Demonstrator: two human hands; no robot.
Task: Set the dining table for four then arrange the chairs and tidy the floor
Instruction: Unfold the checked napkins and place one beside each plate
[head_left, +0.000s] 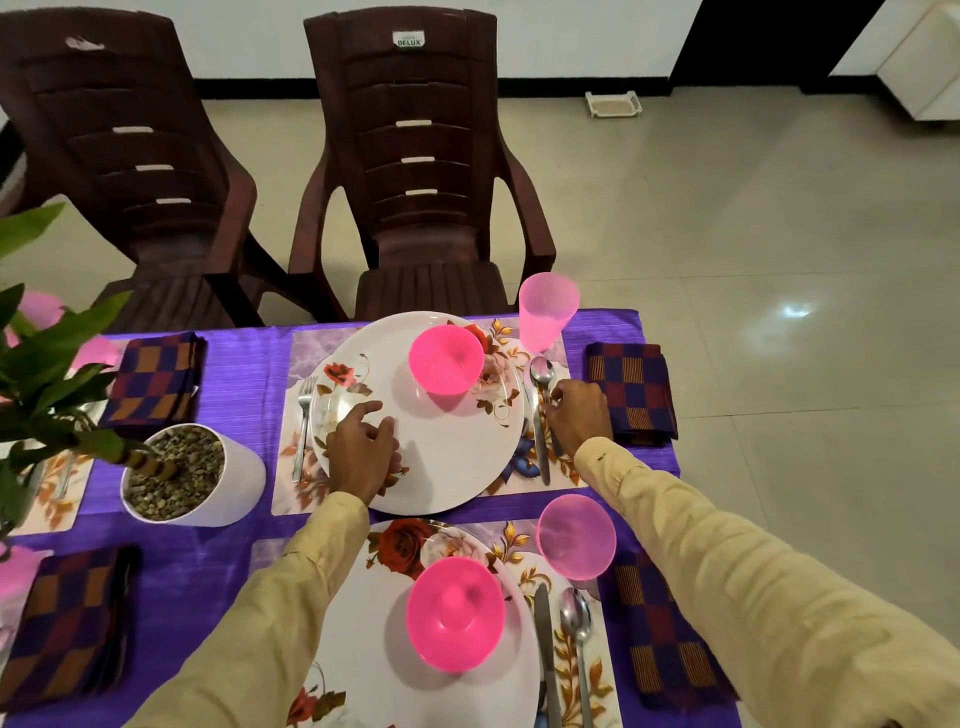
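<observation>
On the purple-clothed table (249, 364) lies a far place setting: a white floral plate (457, 457) with a pink bowl (445, 358) on it, a fork (304, 426) to its left, a knife (540, 447) and spoon (542, 371) to its right, and a pink tumbler (546, 310). My left hand (363, 447) rests on the plate's near left part, fingers loosely bent. My right hand (579, 415) pinches the spoon's handle beside the folded checked napkin (634, 392). A near setting holds another plate (363, 623), pink bowl (454, 613), tumbler (575, 535), knife, spoon.
Two dark brown plastic chairs (415, 182) stand beyond the table's far edge, the left chair (135, 171) turned slightly. A white pot of pebbles with a leafy plant (192, 478) stands left of the plates. More checked napkins (156, 379) lie left. A small white tray (613, 104) sits on the tiled floor.
</observation>
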